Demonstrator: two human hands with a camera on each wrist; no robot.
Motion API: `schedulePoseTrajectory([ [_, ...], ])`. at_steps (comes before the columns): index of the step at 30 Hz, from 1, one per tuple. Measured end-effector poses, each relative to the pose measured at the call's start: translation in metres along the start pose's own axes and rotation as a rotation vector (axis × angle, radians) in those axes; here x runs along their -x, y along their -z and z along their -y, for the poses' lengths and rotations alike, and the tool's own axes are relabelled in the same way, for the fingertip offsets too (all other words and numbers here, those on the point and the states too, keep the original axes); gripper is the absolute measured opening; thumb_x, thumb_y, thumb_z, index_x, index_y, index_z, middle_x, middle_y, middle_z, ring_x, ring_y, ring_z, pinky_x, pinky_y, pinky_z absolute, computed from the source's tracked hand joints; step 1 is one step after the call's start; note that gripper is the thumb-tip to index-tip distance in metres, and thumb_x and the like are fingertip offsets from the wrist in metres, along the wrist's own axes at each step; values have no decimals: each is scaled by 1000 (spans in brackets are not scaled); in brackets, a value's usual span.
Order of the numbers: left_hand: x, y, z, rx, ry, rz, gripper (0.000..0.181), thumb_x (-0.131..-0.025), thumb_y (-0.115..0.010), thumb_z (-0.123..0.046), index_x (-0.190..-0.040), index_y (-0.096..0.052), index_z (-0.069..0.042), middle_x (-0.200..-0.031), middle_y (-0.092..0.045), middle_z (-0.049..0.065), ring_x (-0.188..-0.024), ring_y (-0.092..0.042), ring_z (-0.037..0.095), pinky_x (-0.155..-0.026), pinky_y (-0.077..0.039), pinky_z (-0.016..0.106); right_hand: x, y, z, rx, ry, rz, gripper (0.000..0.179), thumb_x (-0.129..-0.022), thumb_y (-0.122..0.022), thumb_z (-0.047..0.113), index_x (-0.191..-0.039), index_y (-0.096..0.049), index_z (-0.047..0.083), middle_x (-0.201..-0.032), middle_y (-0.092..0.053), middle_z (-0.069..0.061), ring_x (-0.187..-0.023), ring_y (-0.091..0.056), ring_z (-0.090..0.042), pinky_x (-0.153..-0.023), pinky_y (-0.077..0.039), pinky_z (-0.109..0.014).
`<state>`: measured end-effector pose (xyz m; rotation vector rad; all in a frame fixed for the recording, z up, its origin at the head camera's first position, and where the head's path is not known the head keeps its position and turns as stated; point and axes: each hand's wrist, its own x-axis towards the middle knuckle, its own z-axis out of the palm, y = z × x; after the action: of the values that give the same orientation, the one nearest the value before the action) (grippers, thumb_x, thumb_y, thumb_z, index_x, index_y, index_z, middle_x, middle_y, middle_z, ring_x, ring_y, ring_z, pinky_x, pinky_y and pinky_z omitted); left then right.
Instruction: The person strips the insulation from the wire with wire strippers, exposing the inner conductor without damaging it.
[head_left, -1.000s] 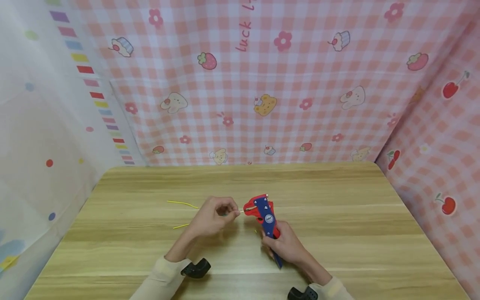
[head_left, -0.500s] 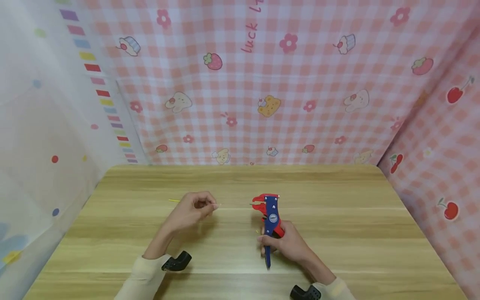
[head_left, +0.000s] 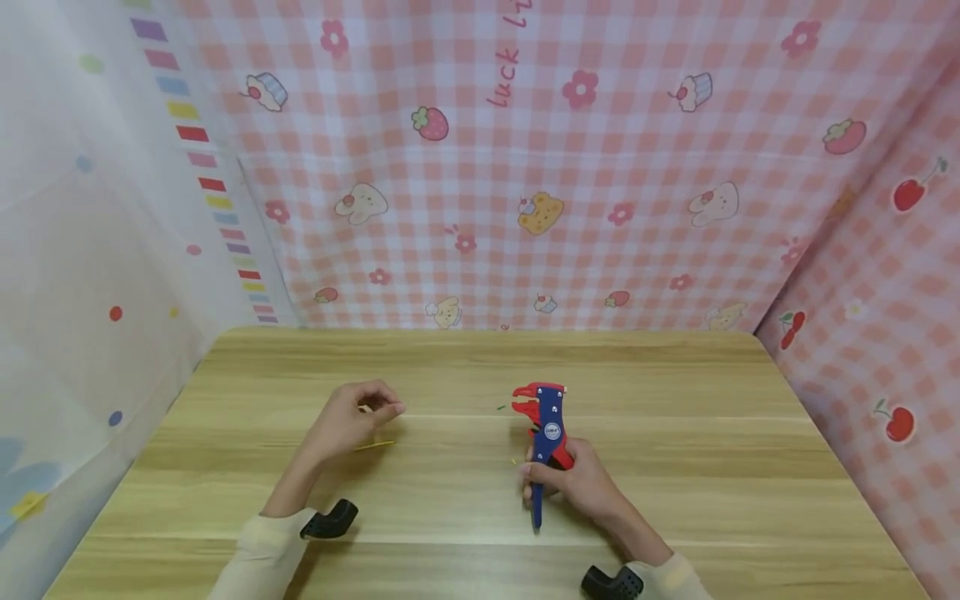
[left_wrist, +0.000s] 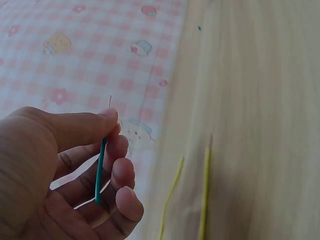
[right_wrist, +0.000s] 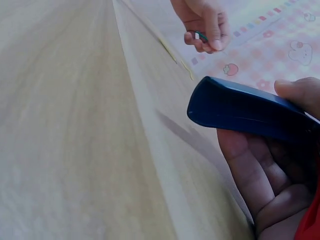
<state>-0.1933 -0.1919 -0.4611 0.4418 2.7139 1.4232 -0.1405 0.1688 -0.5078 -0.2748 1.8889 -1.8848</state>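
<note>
Between thumb and index fingertip, my left hand (left_wrist: 75, 150) pinches a short green wire (left_wrist: 100, 175), whose thin bare copper end pokes out above the thumb. My right hand (head_left: 581, 483) grips the handles of a red and blue wire stripper (head_left: 551, 425). The stripper stands nearly upright over the table, its red jaws parted and pointing left, with nothing visible between them. In the right wrist view a blue handle (right_wrist: 245, 107) lies between thumb and fingers. Near the left hand, a yellow wire (left_wrist: 206, 195) with a bare copper tip lies beside another yellow wire (left_wrist: 171, 195).
A tiny green scrap (head_left: 501, 407) lies on the wooden table (head_left: 450, 500) just left of the stripper's jaws. Lower down is a tiny yellow scrap (head_left: 513, 461). A pink checked curtain (head_left: 480, 167) hangs behind the table's far edge.
My left hand has drawn away to the left from the stripper with the green wire. The stripper's jaws have opened and it has turned more upright. A green scrap now shows on the table.
</note>
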Motion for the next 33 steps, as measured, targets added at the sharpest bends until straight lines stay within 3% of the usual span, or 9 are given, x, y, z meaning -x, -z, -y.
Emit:
schedulePoseTrajectory([
  [5, 4, 6, 12, -36, 11, -32, 6, -94, -75, -16, -88, -73, -14, -81, -70, 4, -74, -62, 13, -60, -49, 24, 1, 1, 1, -47, 41, 5, 42, -97, -71, 18, -118, -50, -13, -86, -74, -11, -77, -75, -24, -76, -63, -41],
  [17, 13, 13, 31, -154, 4, -64, 7, -89, -77, -6, -85, -74, -9, -74, -66, 1, -67, -55, 9, -62, -46, 21, 3, 23, 3, -73, 115, -66, 50, -98, -70, 18, -122, -45, -18, -86, -75, -10, -78, -75, -21, -77, -63, -39],
  [24, 14, 11, 37, -207, 55, -1, 10, -89, -78, -10, -82, -72, -12, -75, -64, -1, -70, -56, 11, -64, -46, 23, 1, 39, -5, -106, 128, -92, 48, -100, -67, 16, -123, -44, -18, -88, -73, -7, -77, -75, -19, -75, -63, -37],
  [33, 11, 12, 37, -225, 36, 35, 11, -88, -80, -14, -82, -72, -13, -77, -64, -2, -71, -56, 11, -65, -46, 23, -1, 40, -6, -106, 135, -75, 48, -100, -67, 17, -123, -44, -19, -86, -73, -7, -77, -74, -18, -77, -63, -40],
])
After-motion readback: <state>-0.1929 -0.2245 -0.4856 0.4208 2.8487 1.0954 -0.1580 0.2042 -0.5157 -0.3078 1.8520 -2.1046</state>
